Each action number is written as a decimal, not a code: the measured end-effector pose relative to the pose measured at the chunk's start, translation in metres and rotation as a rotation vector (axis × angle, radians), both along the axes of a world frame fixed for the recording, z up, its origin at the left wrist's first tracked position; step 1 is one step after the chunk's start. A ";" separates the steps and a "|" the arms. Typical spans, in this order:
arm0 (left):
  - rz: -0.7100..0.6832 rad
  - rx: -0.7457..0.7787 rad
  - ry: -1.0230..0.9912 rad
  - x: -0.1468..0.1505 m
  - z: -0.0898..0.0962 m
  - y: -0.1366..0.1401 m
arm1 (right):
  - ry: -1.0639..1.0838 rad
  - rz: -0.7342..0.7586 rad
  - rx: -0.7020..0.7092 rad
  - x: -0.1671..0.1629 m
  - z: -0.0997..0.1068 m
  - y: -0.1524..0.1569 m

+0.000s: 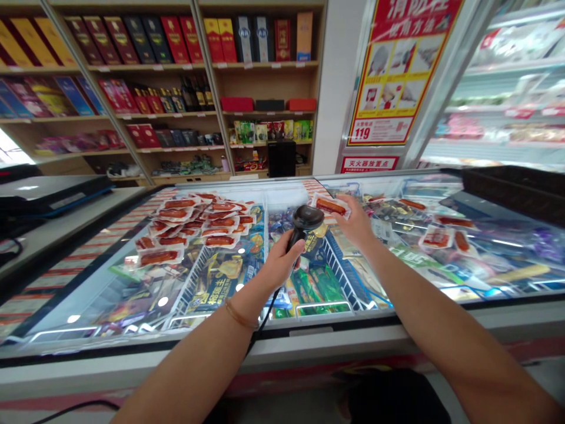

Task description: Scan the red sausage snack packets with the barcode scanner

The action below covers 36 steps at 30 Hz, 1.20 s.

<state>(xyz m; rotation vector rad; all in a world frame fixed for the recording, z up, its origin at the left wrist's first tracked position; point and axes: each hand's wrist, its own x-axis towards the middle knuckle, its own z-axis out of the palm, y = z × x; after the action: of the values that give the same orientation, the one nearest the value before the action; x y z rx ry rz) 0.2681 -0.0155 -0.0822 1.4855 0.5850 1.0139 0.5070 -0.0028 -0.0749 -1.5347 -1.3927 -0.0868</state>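
My left hand [282,259] is wrapped round the handle of a black barcode scanner [308,217], whose cord hangs down past my wrist. Just right of the scanner head, my right hand [353,221] grips a clear vacuum pack of sausage [330,205] by its right end. The pack and the scanner are close together above the glass top of a chest freezer [282,333]. To the left, a pile of similar sausage packs [176,215] lies on the glass. Several more packs [436,237] are scattered on the right side.
Bagged frozen goods [318,288] and wire baskets [338,262] show through the glass. A black tray [516,191] sits at the right, and a dark flat device [57,188] on a counter at the left. Shelves [265,68] with boxes stand behind.
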 end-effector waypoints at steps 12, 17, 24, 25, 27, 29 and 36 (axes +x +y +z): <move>0.353 -0.167 -0.094 -0.060 0.060 -0.004 | 0.024 0.160 -0.037 -0.083 0.012 0.064; 0.578 -0.152 -0.114 -0.142 0.069 0.008 | 0.000 0.337 -0.123 -0.169 0.044 0.111; 0.793 -0.223 -0.120 -0.221 0.082 -0.001 | -0.221 0.387 -0.246 -0.249 0.033 0.131; 0.805 -0.227 -0.116 -0.225 0.083 -0.002 | -0.247 0.368 -0.250 -0.254 0.028 0.130; 0.807 -0.222 -0.119 -0.227 0.082 -0.003 | -0.289 0.329 -0.252 -0.258 0.021 0.126; 0.782 -0.212 -0.129 -0.221 0.079 -0.002 | -0.280 0.303 -0.242 -0.256 0.018 0.121; 0.574 -0.206 -0.165 -0.153 0.069 -0.002 | -0.246 0.194 -0.175 -0.187 0.016 0.100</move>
<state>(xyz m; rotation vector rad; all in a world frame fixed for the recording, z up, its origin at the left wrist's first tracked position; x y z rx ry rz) 0.1155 -0.0172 -0.0135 1.0550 0.9951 1.4510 0.3204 0.0968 -0.0591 -1.5615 -1.7782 -0.0352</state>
